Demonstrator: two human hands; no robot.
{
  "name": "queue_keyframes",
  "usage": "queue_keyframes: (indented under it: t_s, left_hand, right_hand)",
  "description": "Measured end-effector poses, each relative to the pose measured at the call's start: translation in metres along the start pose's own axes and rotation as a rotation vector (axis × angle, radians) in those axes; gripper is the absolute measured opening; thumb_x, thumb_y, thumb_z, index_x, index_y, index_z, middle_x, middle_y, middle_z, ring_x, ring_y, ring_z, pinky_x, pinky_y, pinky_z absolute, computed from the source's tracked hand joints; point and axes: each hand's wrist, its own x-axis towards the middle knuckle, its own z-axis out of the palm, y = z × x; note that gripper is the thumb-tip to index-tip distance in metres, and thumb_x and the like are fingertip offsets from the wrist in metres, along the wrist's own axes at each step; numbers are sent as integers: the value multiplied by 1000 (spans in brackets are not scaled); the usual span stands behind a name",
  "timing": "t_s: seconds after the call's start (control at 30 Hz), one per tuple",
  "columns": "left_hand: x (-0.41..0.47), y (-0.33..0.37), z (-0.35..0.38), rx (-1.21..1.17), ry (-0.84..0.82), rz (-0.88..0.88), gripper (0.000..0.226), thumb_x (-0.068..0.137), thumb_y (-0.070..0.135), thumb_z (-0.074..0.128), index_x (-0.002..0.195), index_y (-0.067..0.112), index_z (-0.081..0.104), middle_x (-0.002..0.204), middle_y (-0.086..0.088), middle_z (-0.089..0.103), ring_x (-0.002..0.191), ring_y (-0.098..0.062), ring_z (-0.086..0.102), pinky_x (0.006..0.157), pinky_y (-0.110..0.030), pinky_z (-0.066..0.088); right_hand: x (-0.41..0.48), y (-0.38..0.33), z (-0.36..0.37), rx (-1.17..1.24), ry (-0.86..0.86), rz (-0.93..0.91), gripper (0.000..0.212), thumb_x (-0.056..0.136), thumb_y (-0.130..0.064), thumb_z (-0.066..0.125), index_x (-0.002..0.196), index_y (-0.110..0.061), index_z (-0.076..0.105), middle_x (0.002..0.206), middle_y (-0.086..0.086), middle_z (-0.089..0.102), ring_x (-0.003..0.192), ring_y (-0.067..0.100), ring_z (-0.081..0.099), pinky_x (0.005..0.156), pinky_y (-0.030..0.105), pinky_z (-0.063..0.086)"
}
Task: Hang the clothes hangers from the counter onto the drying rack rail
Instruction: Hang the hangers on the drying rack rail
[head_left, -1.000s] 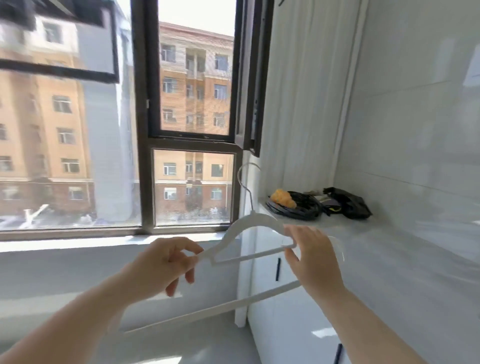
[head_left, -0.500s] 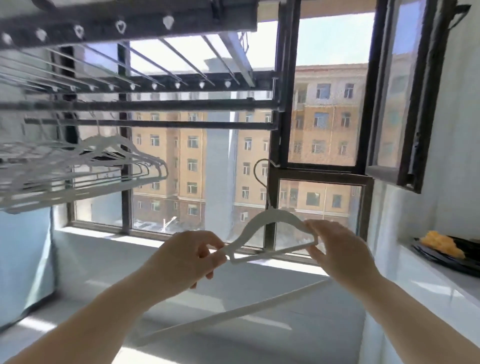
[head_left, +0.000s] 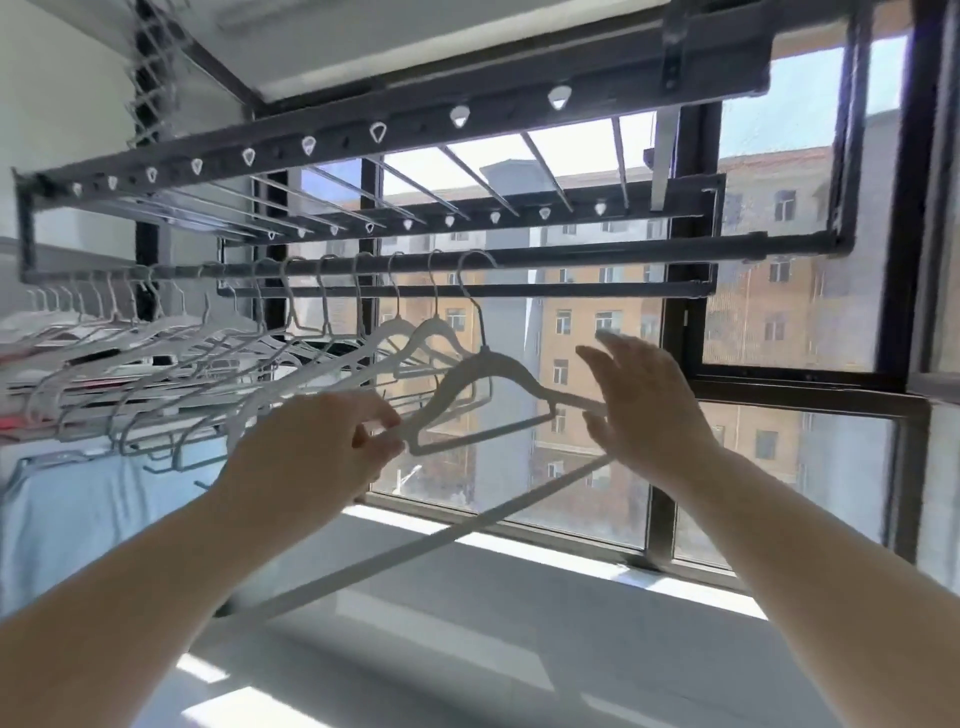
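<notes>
View from a person's head, looking up at a dark ceiling-mounted drying rack in front of a window. A pale clothes hanger hangs at the right end of a row of similar hangers, and its thin metal hook appears looped over the rack's lower round rail. The left hand pinches the hanger's left shoulder tip between thumb and curled fingers, probably to steady it and stop it swinging into its neighbour. The right hand is spread wide beside the right shoulder, its fingers straight and holding nothing. Whether the thumb brushes the hanger is unclear. It looks like a hand letting the rail take the weight. The hanger is slim and matt, off-white to grey, with sloping shoulders, a short inner crossbar and a long lower bar that runs down towards the left forearm. It hangs turned at an angle to the camera. Pale blue fabric hangs lower left.
</notes>
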Motion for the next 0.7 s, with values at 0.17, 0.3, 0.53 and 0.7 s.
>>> queue_keyframes:
  t_s: [0.17,0.3,0.53,0.7]
  left_hand:
    - [34,-19,0,24,110,-28,10,86,32,56,88,25,63,62,11,58,53,-7,54,60,-26,49]
    - [64,-22,9,58,147,-37,16,89,34,51,93,24,63,69,7,62,53,-5,52,49,-20,40]
    - [97,-17,33,93,125,-103,16,91,29,49,95,20,61,73,5,59,56,-11,46,53,-25,34]
    - [106,-9,48,121,152,-70,19,91,30,47,100,19,60,81,3,62,61,-13,45,61,-26,34]
  right_hand:
    - [57,2,-28,-136,174,8,55,92,-23,44,141,-13,22,153,9,12,141,27,7,114,40,-2]
    - [90,6,-39,-191,159,69,50,90,-21,45,137,-14,28,150,8,24,140,27,14,114,46,0]
    - [105,9,-28,-196,-37,173,48,89,-26,46,133,-15,31,139,8,35,130,29,30,110,47,17]
    - [104,15,-22,-172,-27,155,50,89,-25,44,136,-15,27,146,6,27,135,28,21,112,48,10]
